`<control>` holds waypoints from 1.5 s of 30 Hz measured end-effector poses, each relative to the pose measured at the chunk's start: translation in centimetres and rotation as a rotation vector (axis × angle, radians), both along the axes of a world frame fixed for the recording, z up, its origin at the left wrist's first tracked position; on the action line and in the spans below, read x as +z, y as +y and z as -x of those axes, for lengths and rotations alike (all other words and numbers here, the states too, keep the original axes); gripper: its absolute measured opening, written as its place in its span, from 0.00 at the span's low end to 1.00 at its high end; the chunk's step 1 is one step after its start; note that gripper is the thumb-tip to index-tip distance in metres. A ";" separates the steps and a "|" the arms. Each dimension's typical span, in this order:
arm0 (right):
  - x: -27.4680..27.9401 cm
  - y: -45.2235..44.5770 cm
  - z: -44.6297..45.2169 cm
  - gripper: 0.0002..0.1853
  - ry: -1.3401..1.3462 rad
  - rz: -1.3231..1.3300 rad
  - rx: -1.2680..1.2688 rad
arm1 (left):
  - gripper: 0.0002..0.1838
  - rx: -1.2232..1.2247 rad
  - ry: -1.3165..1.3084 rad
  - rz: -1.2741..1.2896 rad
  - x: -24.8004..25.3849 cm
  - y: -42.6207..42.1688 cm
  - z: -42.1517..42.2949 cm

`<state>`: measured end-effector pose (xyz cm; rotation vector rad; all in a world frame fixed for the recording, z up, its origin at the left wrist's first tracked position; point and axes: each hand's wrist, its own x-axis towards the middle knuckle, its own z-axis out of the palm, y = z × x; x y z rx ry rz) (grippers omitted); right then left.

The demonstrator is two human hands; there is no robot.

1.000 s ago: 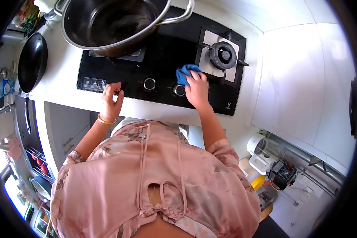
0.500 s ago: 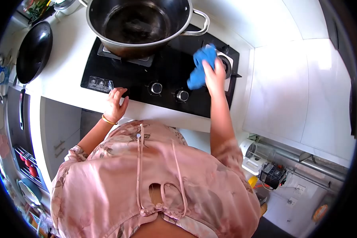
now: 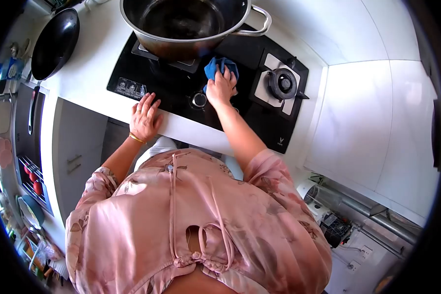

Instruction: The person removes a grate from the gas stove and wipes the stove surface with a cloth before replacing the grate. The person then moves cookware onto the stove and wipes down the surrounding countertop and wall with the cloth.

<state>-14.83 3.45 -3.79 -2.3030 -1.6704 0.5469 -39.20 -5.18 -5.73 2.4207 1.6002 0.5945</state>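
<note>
A blue cloth (image 3: 214,67) is bunched under my right hand (image 3: 222,88), which presses it onto the black glass cooktop (image 3: 176,90) between the two burners. Just left of that hand is a control knob (image 3: 199,100); the second knob is hidden behind the hand and wrist. My left hand (image 3: 146,117) lies flat at the cooktop's front edge, fingers stretched out and holding nothing. Over the left burner stands a large two-handled pot (image 3: 181,41), dark inside. The right burner (image 3: 282,83) is uncovered, its black ring on a white plate.
A black frying pan (image 3: 56,44) rests on the white counter (image 3: 90,59) at the left, its handle over the edge. White tiled wall (image 3: 357,108) rises on the right. Pipes (image 3: 372,215) and a white appliance show below the counter at lower right.
My right hand has moved the blue cloth left, from the right burner to the middle of the cooktop. My left hand has flattened at the front edge. The view has shifted slightly.
</note>
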 end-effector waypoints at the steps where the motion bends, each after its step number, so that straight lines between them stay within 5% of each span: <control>1: 0.2 -0.8 0.3 0.30 0.047 0.004 -0.024 | 0.27 0.000 0.013 -0.010 -0.3 0.0 0.1; 6: -0.3 -4.5 0.3 0.30 0.221 -0.149 -0.068 | 0.25 -0.007 0.054 -0.049 -0.7 0.0 0.0; 13: 2.0 -6.6 1.1 0.33 0.018 -0.166 0.039 | 0.25 -0.010 0.100 -0.056 -0.9 0.1 -0.2; 23: 1.1 -17.7 -2.5 0.33 -0.073 -0.268 0.502 | 0.24 0.011 0.163 -0.028 -1.2 -0.2 -0.4; 27: 1.7 -24.4 -11.1 0.31 -0.284 -0.101 0.114 | 0.24 -0.003 0.145 -0.065 -1.4 -0.2 -0.3; 29: -0.4 -28.1 -17.2 0.26 -0.527 -0.254 -0.088 | 0.24 -0.015 0.140 -0.076 -1.8 -0.1 -0.1; 32: -2.9 -30.3 -26.2 0.22 -0.222 -0.090 -0.686 | 0.25 -0.035 0.140 -0.085 -2.1 -0.1 0.1; 35: -3.3 -28.1 -26.8 0.20 -0.270 0.053 -0.803 | 0.27 -0.044 0.146 -0.072 -2.0 0.0 0.3; 36: -2.5 -26.3 -22.3 0.19 -0.538 0.079 -0.825 | 0.27 -0.045 0.150 -0.063 -1.9 0.0 0.3; 37: -1.8 -24.9 -19.4 0.18 -0.502 0.155 -0.848 | 0.27 -0.047 0.160 -0.059 -2.0 0.0 0.4; 40: -3.1 -24.6 -10.4 0.18 -0.566 -0.210 -0.449 | 0.26 -0.065 0.147 -0.042 -1.9 0.1 0.4; 44: -1.4 -22.1 -1.9 0.17 -0.132 -0.397 0.087 | 0.26 -0.080 0.094 -0.015 -2.6 0.2 0.8; 45: -0.4 -21.9 -1.6 0.15 -0.116 -0.429 0.031 | 0.26 -0.095 0.080 -0.023 -2.8 0.3 0.9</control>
